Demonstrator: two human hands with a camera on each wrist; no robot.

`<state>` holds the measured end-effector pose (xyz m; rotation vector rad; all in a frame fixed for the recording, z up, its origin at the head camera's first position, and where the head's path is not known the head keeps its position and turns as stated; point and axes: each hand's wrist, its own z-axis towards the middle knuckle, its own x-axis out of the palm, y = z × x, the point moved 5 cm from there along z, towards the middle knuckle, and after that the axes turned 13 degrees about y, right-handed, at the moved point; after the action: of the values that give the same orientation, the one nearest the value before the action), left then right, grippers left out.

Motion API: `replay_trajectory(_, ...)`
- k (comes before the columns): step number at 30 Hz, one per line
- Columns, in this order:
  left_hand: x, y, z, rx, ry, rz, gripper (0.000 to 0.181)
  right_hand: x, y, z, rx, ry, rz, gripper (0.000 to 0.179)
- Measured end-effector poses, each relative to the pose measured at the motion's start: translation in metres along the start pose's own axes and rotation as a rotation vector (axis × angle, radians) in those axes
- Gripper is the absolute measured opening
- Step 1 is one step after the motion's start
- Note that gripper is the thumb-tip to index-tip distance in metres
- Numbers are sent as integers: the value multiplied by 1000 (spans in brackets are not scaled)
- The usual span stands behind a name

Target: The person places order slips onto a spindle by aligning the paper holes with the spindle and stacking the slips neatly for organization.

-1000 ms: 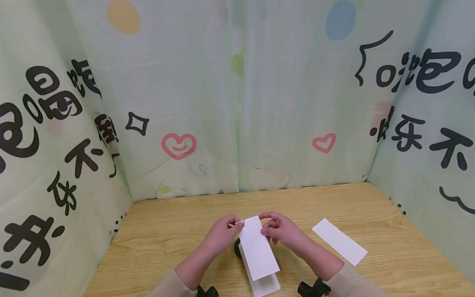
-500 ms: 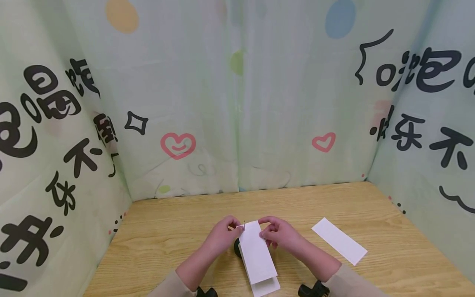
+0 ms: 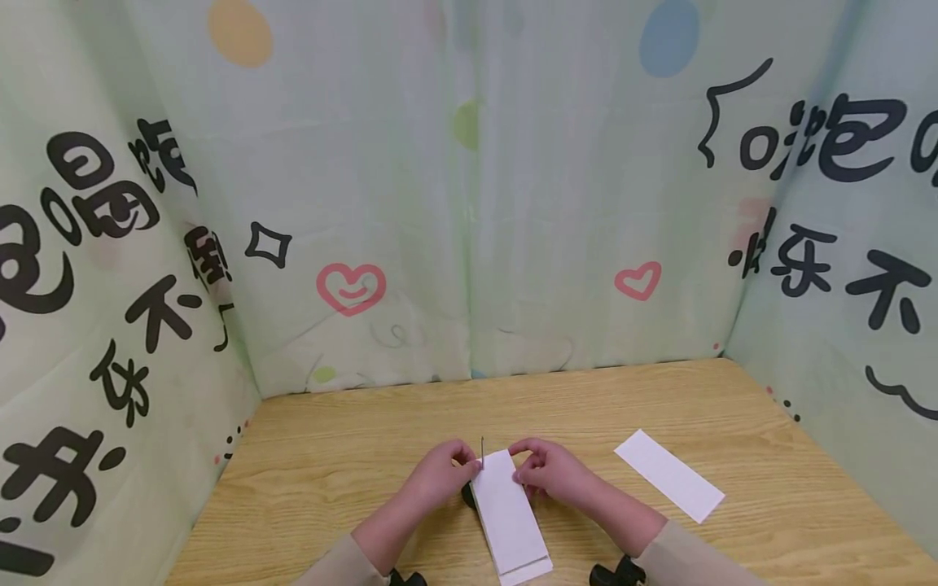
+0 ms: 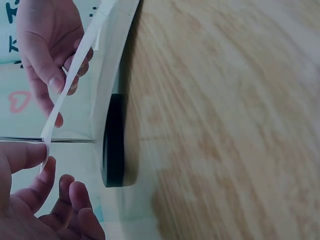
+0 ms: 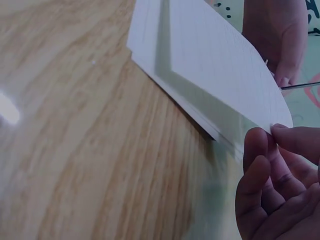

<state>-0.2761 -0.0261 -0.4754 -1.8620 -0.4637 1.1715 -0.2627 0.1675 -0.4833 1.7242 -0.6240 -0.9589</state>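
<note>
A white paper slip [image 3: 509, 513] is pierced near its far left corner by a thin upright metal spike [image 4: 75, 140]. The spike rises from a round black base [image 4: 114, 145]. My left hand [image 3: 444, 474] pinches the slip's far left corner beside the spike, thumb on top. At the far right corner, my right hand [image 3: 551, 470] pinches the edge between thumb and index finger; its other fingers curl loosely. Below lies more white paper [image 3: 529, 571] on the base, separated from the upper slip by a gap in both wrist views.
Another white slip [image 3: 670, 476] lies flat on the wooden table [image 3: 352, 439] to the right. Printed curtains [image 3: 542, 203] hang behind and on both sides. Black wrist cameras [image 3: 618, 571] show at the lower edge.
Both hands have lowered the slip, so more of the spike stands out above it. The gap to the paper underneath has narrowed. The loose slip has stayed put.
</note>
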Motion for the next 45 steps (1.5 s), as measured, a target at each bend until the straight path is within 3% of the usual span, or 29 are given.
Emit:
replay_trajectory(8,4,4,1,-40,4,3,16,5,-4,0,-6,49,9,35)
replay_trajectory(27,10,8,9,-18,48,208,21,10,-8,0,48,43,-151,29)
replay_trajectory(35,10,11,10,-36,50,213,18,10,-6,-2,55,33,-173,31)
replay_trajectory(40,9,14,7,-77,43,182,26,9,-4,-3,63,22,-183,34)
replay_trajectory(45,9,16,3,-88,82,181,39,5,-6,-6,58,15,-181,37)
